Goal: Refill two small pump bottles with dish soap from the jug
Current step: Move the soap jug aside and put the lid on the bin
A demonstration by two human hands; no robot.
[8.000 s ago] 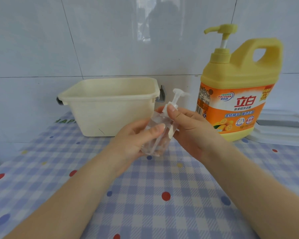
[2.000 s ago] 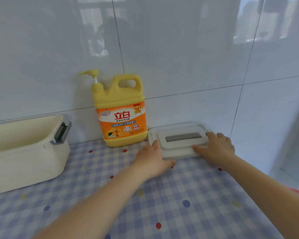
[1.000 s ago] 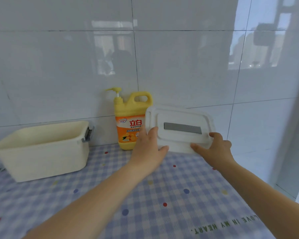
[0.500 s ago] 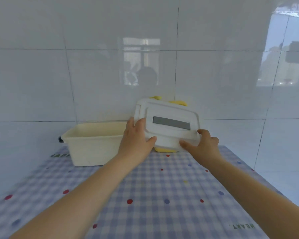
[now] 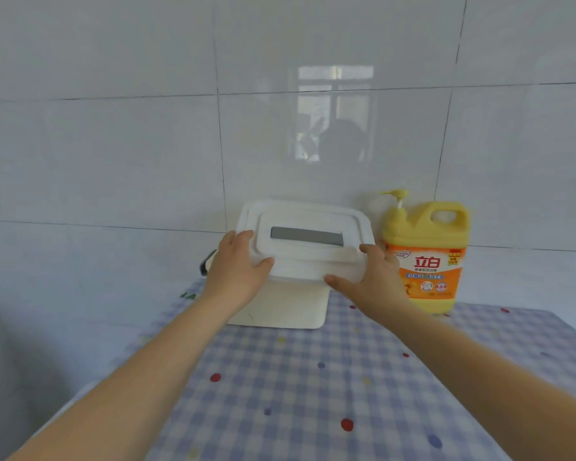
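Hands: left and right outstretched | fingers gripping lid ends | over bin

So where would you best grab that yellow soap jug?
By the loop handle at the top right of the jug, reaching in from the right. The handle is open and clear on that side; the pump sticks out top left, and the lid crowds its left.

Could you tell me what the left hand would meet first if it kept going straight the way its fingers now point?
The left hand already grips the white lid over the cream bin. Going straight on, up and away, it would probably reach the tiled wall behind; the depth is unclear.
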